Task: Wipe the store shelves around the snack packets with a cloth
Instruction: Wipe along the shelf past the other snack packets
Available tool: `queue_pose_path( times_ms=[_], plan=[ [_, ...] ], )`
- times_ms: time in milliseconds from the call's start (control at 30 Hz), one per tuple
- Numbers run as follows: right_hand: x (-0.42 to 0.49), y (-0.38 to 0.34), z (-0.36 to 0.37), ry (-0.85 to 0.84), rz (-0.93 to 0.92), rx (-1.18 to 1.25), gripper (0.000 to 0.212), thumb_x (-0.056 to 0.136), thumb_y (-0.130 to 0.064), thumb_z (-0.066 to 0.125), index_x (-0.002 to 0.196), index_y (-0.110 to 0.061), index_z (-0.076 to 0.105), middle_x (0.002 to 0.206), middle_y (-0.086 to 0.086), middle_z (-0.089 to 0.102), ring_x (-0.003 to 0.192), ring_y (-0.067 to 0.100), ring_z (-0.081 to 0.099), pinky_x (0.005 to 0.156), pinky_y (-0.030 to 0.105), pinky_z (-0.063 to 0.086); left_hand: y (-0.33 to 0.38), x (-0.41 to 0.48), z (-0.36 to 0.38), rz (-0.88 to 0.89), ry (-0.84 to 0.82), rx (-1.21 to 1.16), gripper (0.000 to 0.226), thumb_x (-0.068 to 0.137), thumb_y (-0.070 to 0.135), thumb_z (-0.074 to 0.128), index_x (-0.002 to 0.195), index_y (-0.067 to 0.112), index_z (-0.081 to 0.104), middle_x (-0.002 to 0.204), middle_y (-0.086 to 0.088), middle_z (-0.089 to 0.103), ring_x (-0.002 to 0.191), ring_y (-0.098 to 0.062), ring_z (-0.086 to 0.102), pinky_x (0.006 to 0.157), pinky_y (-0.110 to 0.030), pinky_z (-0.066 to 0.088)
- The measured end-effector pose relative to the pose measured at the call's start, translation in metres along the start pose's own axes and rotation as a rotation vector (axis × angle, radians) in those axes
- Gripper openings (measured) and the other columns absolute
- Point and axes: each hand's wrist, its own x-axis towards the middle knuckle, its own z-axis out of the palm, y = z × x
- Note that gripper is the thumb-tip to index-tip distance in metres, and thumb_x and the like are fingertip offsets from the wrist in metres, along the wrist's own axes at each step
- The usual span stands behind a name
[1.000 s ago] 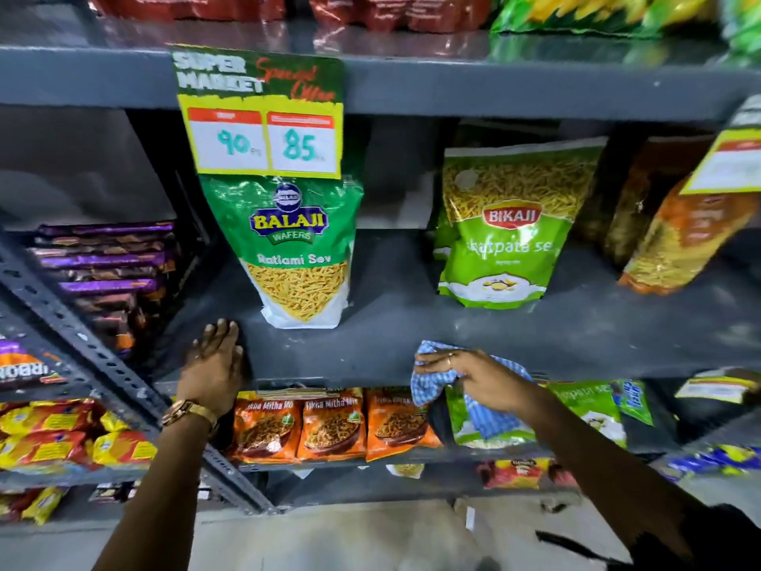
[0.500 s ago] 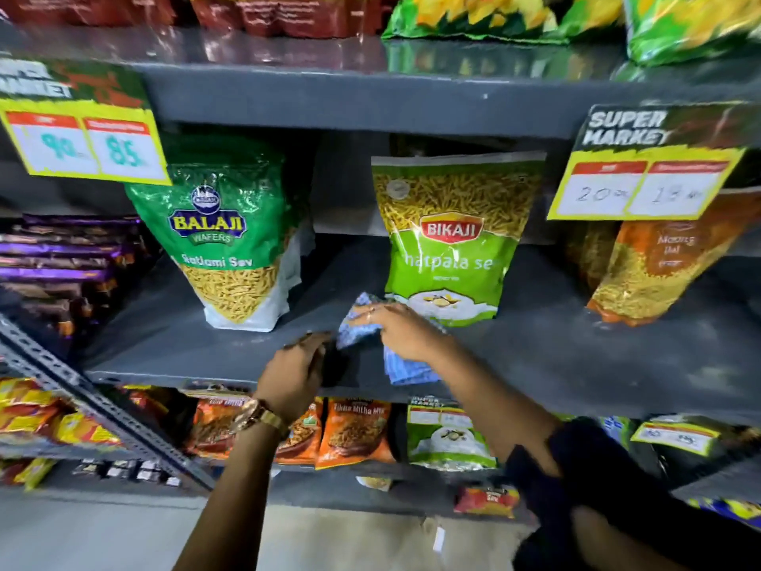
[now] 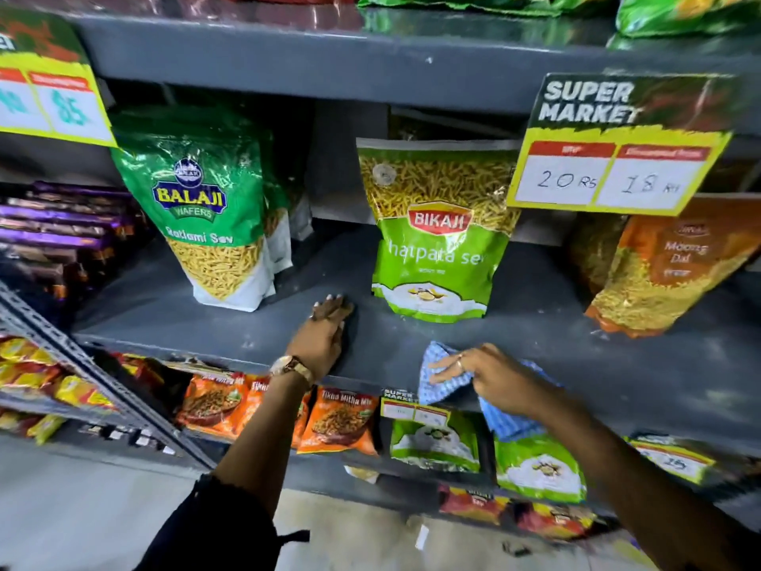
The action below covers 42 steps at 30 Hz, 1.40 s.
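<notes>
Looking down at a dark grey metal store shelf (image 3: pixel 535 348), middle tier of a rack in a shop, with another grey shelf above it and a lower one packed with small orange snack packets (image 3: pixel 337 422) and green-and-white ones. Pale floor shows underneath. The shelf surface is dull and a bit scuffed, with light specks here and there.

Standing upright on it: a green Balaji Ratlami Sev pouch (image 3: pixel 206 216) on the left, a lime-green Bikaji sev pouch (image 3: pixel 436 232) in the middle, and an orange Moong Dal pouch (image 3: pixel 667 265) leaning on the right. Purple wrapped bars (image 3: pixel 61 224) are stacked at the far left. A yellow-and-green "Super Market" price card (image 3: pixel 617 146) hangs from the upper shelf reading 20 Rs and 18 Rs.

The blue-and-white checked cloth (image 3: pixel 444 377) sits at the front edge of the middle shelf, below and in front of the Bikaji pouch. It's bunched up, long axis running roughly left to right and sloping down, with its right end drooping over the shelf lip. The right hand (image 3: pixel 494 377) has its fingers curled over it, pinning it down, a ring showing on one finger.

The left hand (image 3: pixel 325 335), gold watch on the wrist, lies flat on bare shelf between the two green pouches, fingers stretched out and holding nothing.
</notes>
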Motion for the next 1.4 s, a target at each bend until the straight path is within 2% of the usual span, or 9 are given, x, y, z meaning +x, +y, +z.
queue_pose_path(
  times_ms=[100,200,367,500,667,900,1133,1300,1400],
  plan=[
    [0.011,-0.005,-0.025,0.059,0.073,-0.041,0.052,0.063,-0.013,0.029,0.097,-0.014,0.068,0.111,0.011,0.066,0.113,0.027,0.055,0.095,0.031,0.041,0.0,0.001,0.001,-0.028,0.028,-0.037,0.056,0.08,0.017,0.027,0.131,0.006,0.046,0.145,-0.018,0.038,0.138,-0.03,0.029,0.115,-0.031,0.01],
    [0.047,-0.048,-0.024,0.094,-0.098,0.007,0.058,0.063,0.001,0.033,0.108,-0.016,0.067,0.12,0.004,0.064,0.119,0.011,0.05,0.101,0.023,0.039,0.004,0.001,0.0,-0.043,0.047,-0.051,0.058,0.076,0.015,0.028,0.13,0.008,0.048,0.144,-0.015,0.04,0.138,-0.028,0.03,0.115,-0.033,0.015],
    [0.073,-0.056,0.018,0.062,-0.056,-0.039,0.066,0.071,0.021,0.036,0.127,-0.012,0.051,0.144,0.009,0.042,0.133,0.028,0.037,0.11,0.042,0.032,0.007,0.005,0.009,-0.081,0.104,-0.026,0.054,0.078,0.01,0.036,0.13,0.013,0.049,0.144,-0.012,0.043,0.136,-0.027,0.033,0.113,-0.038,0.025],
    [0.045,-0.035,0.024,0.157,0.002,-0.015,0.071,0.068,0.019,0.039,0.129,-0.016,0.049,0.145,0.006,0.041,0.133,0.022,0.037,0.114,0.029,0.024,0.009,0.007,0.017,-0.127,0.157,-0.008,0.053,0.077,0.004,0.041,0.127,0.013,0.051,0.142,-0.012,0.045,0.133,-0.031,0.037,0.112,-0.04,0.029],
    [-0.022,-0.008,0.002,0.257,0.203,0.056,0.061,0.071,0.013,0.042,0.119,-0.02,0.06,0.135,0.002,0.054,0.126,0.019,0.048,0.106,0.023,0.029,0.038,0.015,0.021,-0.259,0.265,0.036,0.036,0.077,0.004,0.046,0.111,0.009,0.058,0.119,-0.021,0.057,0.106,-0.042,0.053,0.085,-0.047,0.047],
    [-0.044,0.047,-0.043,0.874,0.535,0.188,0.048,0.075,0.002,0.043,0.118,-0.013,0.06,0.117,0.024,0.063,0.108,0.04,0.057,0.097,0.045,0.043,0.044,0.021,0.039,-0.293,0.348,0.097,0.025,0.077,0.001,0.054,0.103,0.001,0.053,0.108,-0.03,0.053,0.098,-0.048,0.05,0.081,-0.052,0.046],
    [0.038,0.095,-0.034,0.895,0.739,0.107,0.049,0.064,-0.008,0.037,0.105,0.011,0.057,0.109,0.039,0.059,0.106,0.048,0.054,0.097,0.051,0.043,0.041,0.023,0.041,-0.286,0.375,0.072,0.03,0.074,-0.004,0.052,0.103,0.001,0.053,0.109,-0.03,0.052,0.095,-0.049,0.051,0.08,-0.052,0.046],
    [0.082,0.129,-0.057,0.765,0.802,0.018,0.055,0.061,-0.02,0.036,0.103,0.006,0.06,0.113,0.035,0.058,0.111,0.046,0.049,0.098,0.049,0.038,0.041,0.025,0.044,-0.274,0.387,0.12,0.034,0.073,0.013,0.036,0.1,0.001,0.053,0.109,-0.03,0.052,0.094,-0.047,0.05,0.08,-0.051,0.045],
    [0.104,0.145,-0.077,0.631,0.802,-0.059,0.041,0.081,-0.021,0.04,0.112,-0.002,0.058,0.125,0.031,0.052,0.121,0.043,0.043,0.104,0.047,0.035,0.041,0.025,0.045,-0.27,0.394,0.145,0.03,0.076,0.011,0.037,0.1,0.003,0.053,0.109,-0.028,0.052,0.095,-0.046,0.05,0.08,-0.05,0.045]
  ],
)
